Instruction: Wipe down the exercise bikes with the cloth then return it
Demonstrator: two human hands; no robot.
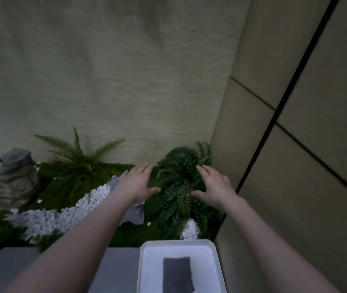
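Note:
A dark grey folded cloth (177, 274) lies flat inside a white plastic tray (147, 269) at the bottom centre of the head view. Both my arms reach forward over a fern bed beyond the tray. My left hand (137, 183) is held out with straight, spread fingers and holds nothing. My right hand (215, 185) is likewise spread and empty, a short way to the right. No exercise bike is in view.
The tray stands on a grey ledge (115, 269). Behind it lie green ferns (174, 187), white pebbles (62, 216) and a grey stacked rock (14, 178). A greenish wall (126, 81) rises behind; beige panels (295, 166) close the right side.

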